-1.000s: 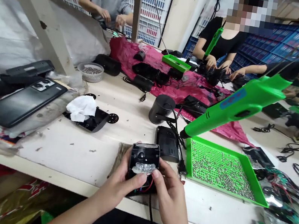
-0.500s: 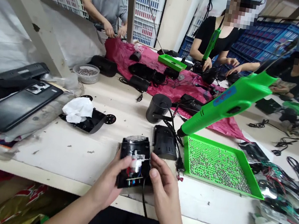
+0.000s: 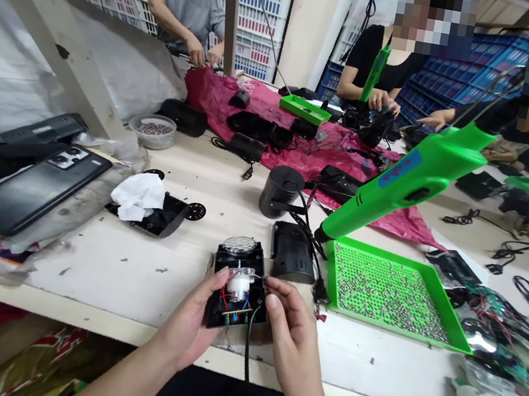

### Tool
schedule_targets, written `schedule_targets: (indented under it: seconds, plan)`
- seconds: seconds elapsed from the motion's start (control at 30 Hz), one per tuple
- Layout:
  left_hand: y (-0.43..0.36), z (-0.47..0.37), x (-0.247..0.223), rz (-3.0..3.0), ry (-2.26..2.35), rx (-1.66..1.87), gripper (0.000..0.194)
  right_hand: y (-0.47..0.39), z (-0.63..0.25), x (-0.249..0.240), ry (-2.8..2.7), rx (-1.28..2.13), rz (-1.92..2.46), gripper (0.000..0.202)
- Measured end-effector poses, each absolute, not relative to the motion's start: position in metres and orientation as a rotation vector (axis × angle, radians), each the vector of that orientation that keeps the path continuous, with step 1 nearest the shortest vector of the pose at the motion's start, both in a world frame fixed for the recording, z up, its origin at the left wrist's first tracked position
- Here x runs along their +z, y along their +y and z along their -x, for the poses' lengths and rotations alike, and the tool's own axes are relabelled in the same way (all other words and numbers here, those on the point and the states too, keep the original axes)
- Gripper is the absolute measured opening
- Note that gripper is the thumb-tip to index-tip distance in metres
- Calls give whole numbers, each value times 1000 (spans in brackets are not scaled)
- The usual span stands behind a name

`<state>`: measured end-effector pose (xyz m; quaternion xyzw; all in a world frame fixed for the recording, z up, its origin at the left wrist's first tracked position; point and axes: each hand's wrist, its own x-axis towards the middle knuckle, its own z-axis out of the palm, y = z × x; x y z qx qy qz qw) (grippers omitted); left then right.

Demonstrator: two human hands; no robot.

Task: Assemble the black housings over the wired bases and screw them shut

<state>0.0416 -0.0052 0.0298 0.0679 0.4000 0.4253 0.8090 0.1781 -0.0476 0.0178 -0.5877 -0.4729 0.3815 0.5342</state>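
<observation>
A black housing (image 3: 239,288) with its inside facing up shows a white motor, red and blue wires and a small circuit board. My left hand (image 3: 197,315) grips its left side, thumb over the edge by the motor. At its right edge is my right hand (image 3: 289,320), fingertips and thumb pinched near a thin wire; what they hold is too small to make out. A black cable (image 3: 248,351) runs from the housing toward my body. Just behind my right hand lies a black cover (image 3: 293,251), near a black cylindrical part (image 3: 280,190).
A green electric screwdriver (image 3: 393,186) hangs above a green tray (image 3: 395,294) of screws at right. Wired parts (image 3: 489,337) pile up beyond it. At left are a phone (image 3: 33,186), a white cloth (image 3: 137,196) and a screw tub (image 3: 154,130). Several people work across the table.
The housing lies flatter, its motor and round lens more exposed. My left thumb has drawn back toward its edge. Across the table, a co-worker's hands have come together over a black part.
</observation>
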Motion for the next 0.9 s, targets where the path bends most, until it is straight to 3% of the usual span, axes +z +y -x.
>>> schedule_targets:
  seconds: [0.07,0.23,0.5,0.9]
  plan:
    - [-6,-41,26,-199,824,912,19,-50,-181,17,-1213,860,1456,28]
    - [-7,-39,18,-260,771,945,47,-54,-197,18,-1413,448,1612,28]
    - [-7,-36,18,-233,692,954,55,-52,-210,22,-1554,206,1691,25]
    - [-12,-34,20,-366,671,969,77,-13,-222,14,-1788,-289,2021,67]
